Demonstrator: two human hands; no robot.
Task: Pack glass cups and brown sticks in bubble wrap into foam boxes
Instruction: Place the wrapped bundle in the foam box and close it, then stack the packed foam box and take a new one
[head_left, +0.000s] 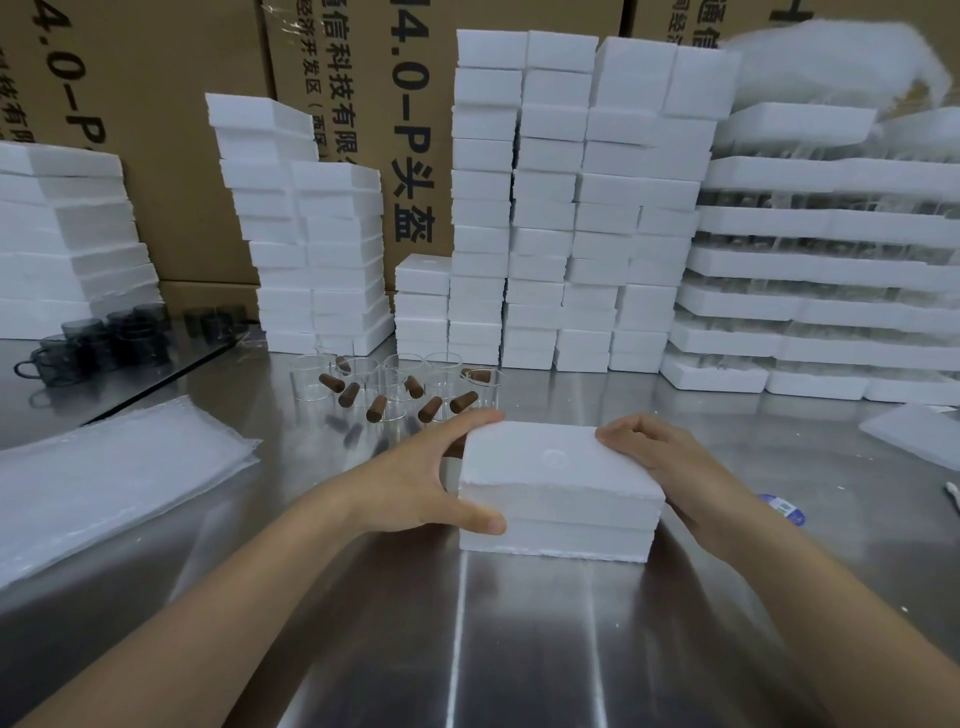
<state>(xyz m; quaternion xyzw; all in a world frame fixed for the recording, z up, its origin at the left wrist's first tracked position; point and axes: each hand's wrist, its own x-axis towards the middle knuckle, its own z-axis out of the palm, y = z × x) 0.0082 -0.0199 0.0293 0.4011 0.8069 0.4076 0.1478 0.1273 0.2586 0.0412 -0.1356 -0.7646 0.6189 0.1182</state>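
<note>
— On the steel table (519, 634), what sits between the hands?
— A white foam box (558, 483), lid on, resting on the tabletop.
— How do the hands lie?
— The left hand (431, 478) grips its left end, thumb on the near face, fingers over the far top corner. The right hand (660, 462) holds the right end, fingers curled over the top edge.
— And around it?
— Clear glass cups (402, 366) with brown sticks (376, 408) among them sit just behind; bubble wrap sheets (114, 478) lie at left; foam box stacks (545, 208) rise beyond.

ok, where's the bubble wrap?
Bubble wrap stack: left in head view, on the steel table, in front of the dark cups, left of the left hand.
</note>
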